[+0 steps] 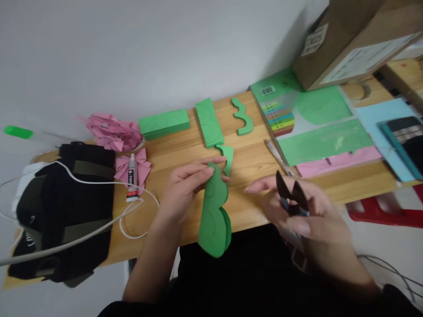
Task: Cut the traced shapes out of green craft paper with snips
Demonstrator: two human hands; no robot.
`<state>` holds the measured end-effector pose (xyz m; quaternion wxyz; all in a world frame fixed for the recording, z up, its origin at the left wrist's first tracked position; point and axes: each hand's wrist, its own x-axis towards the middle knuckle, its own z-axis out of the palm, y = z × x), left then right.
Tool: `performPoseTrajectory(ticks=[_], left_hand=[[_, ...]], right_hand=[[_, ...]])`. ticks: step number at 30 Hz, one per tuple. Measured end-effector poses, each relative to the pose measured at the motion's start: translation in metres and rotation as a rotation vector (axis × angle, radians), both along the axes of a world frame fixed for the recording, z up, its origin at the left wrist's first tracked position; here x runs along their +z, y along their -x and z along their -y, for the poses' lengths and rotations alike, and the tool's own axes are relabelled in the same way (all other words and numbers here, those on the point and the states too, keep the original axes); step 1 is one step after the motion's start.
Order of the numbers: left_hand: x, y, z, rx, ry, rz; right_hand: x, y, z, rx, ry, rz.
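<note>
My left hand (181, 189) pinches a layered stack of green paper (213, 224) near its top, between thumb and fingers. The stack has a scalloped right edge and faint curved pencil lines. Just behind my left fingertips is a narrow green paper offcut (228, 154); whether it touches them I cannot tell. My right hand (317, 220) is wrapped round a pair of scissors (299, 196), its dark blades spread and pointing up, apart from the paper. The scissors' handles are mostly hidden by the hand.
Green rectangular stacks (165, 123) and a wavy green cutout (245, 125) lie on the wooden table (172, 171). Left are pink paper scraps (112, 132), a glue tube (132, 180), a black bag (69, 207) and white cable. Right are a pen (276, 154), green paper packs and a cardboard box (360, 39).
</note>
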<state>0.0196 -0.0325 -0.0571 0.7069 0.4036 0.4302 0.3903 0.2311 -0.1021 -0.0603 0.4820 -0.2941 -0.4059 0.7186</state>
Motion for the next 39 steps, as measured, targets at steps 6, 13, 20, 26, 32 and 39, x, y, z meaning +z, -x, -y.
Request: performPoseTrajectory(ticks=[6, 13, 20, 26, 32, 39], left_hand=[[0.012, 0.016, 0.017, -0.279, -0.434, 0.093], [0.011, 0.016, 0.023, -0.261, -0.669, 0.068], [0.007, 0.018, 0.027, -0.289, -0.650, 0.065], [0.011, 0.018, 0.030, -0.288, -0.619, 0.038], [0.017, 0.009, 0.030, -0.249, -0.591, 0.005], [0.006, -0.001, 0.025, 0.050, -0.607, -0.147]], right_hand=[[0.000, 0.012, -0.003, -0.047, -0.034, 0.016], [0.004, 0.030, 0.006, -0.196, -0.081, 0.060], [0.007, 0.039, 0.011, -0.296, 0.019, 0.023], [0.004, 0.034, 0.008, -0.275, -0.054, 0.084], [-0.003, 0.035, 0.004, -0.344, -0.034, 0.087], [-0.014, 0.034, -0.004, -0.271, -0.054, 0.196]])
